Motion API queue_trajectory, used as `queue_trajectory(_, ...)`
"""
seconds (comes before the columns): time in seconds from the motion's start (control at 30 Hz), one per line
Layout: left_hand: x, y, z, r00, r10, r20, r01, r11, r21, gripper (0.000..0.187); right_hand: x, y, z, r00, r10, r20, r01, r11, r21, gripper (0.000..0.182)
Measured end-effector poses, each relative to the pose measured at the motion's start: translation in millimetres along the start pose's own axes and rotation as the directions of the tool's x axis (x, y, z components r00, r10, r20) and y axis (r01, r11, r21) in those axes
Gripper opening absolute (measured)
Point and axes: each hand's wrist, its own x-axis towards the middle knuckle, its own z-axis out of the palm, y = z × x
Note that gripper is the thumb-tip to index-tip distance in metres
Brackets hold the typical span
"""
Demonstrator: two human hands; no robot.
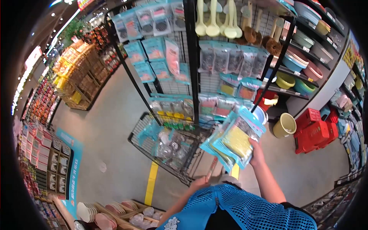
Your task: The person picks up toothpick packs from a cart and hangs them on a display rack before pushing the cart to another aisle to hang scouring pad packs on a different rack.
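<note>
My right hand [257, 152] grips a bunch of blue-edged plastic packets [239, 138] by their right edge. The front packet shows something yellow through its window; a grey item shows in another. My left hand [199, 184] is closed around the reddish-brown handle [211, 168] of a black wire shopping cart [159, 165]. Clear and blue packaged goods [172, 147] lie in the cart's basket. The held packets hang above the handle and hide part of the cart's right end.
A wire display rack [194, 88] with hanging packets and pale ladles [213, 27] stands ahead. Basins [295, 61] fill shelves at the right, above a beige bucket [285, 125] and red stools [312, 132]. A wooden bin of dishes [115, 214] stands at the lower left.
</note>
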Motion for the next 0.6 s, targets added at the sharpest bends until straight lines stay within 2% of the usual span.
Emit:
queue_trajectory(0.03, 8.2, -16.5, 9.2, 1.0, 0.016, 0.022, -0.016, 1.0, -0.008, 0.054, -7.4, 0.4, 7.6, 0.999, -0.042, 0.0, 0.042, 0.999, 0.006, 0.056)
queue_trajectory(0.1, -10.0, -23.1, 7.4, 0.99, 0.133, -0.041, -0.137, 0.982, -0.133, 0.052, -28.1, -7.8, 18.1, 0.993, -0.114, -0.017, 0.114, 0.993, 0.005, 0.057)
queue_trajectory(0.17, -36.2, -12.1, 2.1, 0.984, 0.163, -0.077, -0.174, 0.971, -0.165, 0.05, -31.4, -11.0, 15.1, 0.995, -0.093, -0.031, 0.093, 0.995, -0.027, 0.058)
queue_trajectory(0.23, -79.4, 12.0, -22.0, 0.99, 0.105, -0.097, -0.114, 0.989, -0.094, 0.048, -26.2, -12.1, 12.1, 0.996, -0.084, -0.034, 0.082, 0.995, -0.055, 0.059)
queue_trajectory(0.33, -129.7, 37.6, -58.4, 0.989, -0.141, 0.04, 0.136, 0.985, 0.108, 0.046, -21.7, -13.1, 19.2, 0.994, -0.105, 0.014, 0.105, 0.993, -0.044, 0.058)
queue_trajectory(0.43, -158.7, 9.7, -60.6, 0.998, -0.043, -0.047, 0.047, 0.995, 0.092, 0.043, -18.2, -4.4, 28.4, 0.998, -0.059, 0.013, 0.06, 0.997, -0.049, 0.056)
queue_trajectory(0.53, -191.7, -15.4, -55.4, 0.977, 0.073, -0.2, -0.063, 0.996, 0.059, 0.044, -17.6, 12.8, 36.5, 0.998, -0.01, 0.068, 0.013, 0.999, -0.044, 0.054)
queue_trajectory(0.6, -209.4, -26.5, -62.6, 0.982, 0.023, -0.186, 0.002, 0.991, 0.132, 0.05, -17.5, 20.1, 40.4, 0.997, 0.009, 0.077, -0.006, 0.999, -0.042, 0.054)
